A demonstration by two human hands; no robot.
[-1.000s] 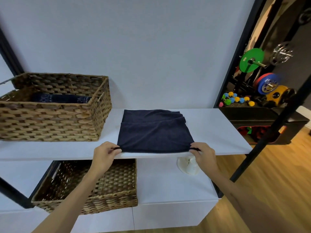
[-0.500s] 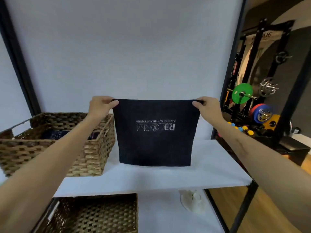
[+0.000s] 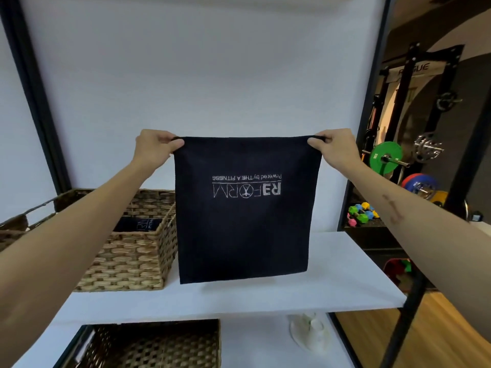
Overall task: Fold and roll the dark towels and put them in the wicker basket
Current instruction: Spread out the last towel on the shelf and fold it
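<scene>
**Coach:** Head view, starting nearest you: at 6 o'clock a lower wicker basket [image 3: 148, 343] sits under the white shelf [image 3: 332, 282], with a small white object [image 3: 309, 333] beside it at about 5 o'clock. Your forearms reach up from both bottom corners.

**Operator:** And the towel?

**Coach:** The dark towel [image 3: 244, 229] hangs dead centre, clear of the shelf, its lower edge just above the board. Your left hand [image 3: 154, 148] pinches the top corner at 10 o'clock, and your right hand [image 3: 332, 147] pinches the other corner at 2 o'clock. Both have fingers curled tight on the cloth, which is stretched flat between them. The printed logo [image 3: 247, 187] faces you upside down.

**Operator:** How do I do this fold well?

**Coach:** My judgement: keep the top edge taut and level, so the sides hang square. Lower it until the bottom edge lands on the shelf first, then lay it away from you without letting the corners drift. Match edge to edge before you roll, or the roll will likely come out coned.

**Operator:** Where does it go?

**Coach:** The wicker basket [image 3: 132, 251] at 9 o'clock stands on the same shelf, just beside the hanging cloth. One rolled towel [image 3: 138, 224] already lies inside. Farther off, at 3 o'clock, gym weights [image 3: 385, 158] stand beyond the black frame.
</scene>
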